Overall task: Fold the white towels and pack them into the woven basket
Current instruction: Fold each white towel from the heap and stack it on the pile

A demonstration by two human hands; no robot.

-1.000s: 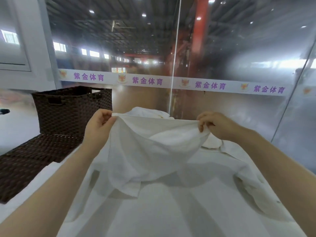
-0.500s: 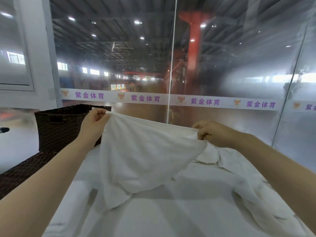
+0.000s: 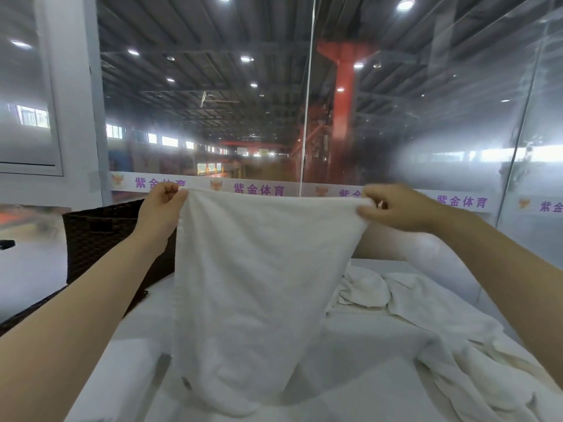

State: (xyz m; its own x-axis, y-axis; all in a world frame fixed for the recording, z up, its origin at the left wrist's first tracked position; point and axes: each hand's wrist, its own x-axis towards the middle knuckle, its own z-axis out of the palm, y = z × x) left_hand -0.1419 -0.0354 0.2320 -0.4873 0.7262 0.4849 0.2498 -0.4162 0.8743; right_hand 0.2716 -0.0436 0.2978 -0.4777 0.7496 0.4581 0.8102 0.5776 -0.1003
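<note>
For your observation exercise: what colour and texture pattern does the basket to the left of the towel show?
Dark brown, woven weave: the basket, seen in the head view.

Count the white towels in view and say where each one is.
3, as far as shows: the held towel hangs from both hands; a crumpled towel lies behind it; a spread towel lies right. The held towel may hide more.
</note>
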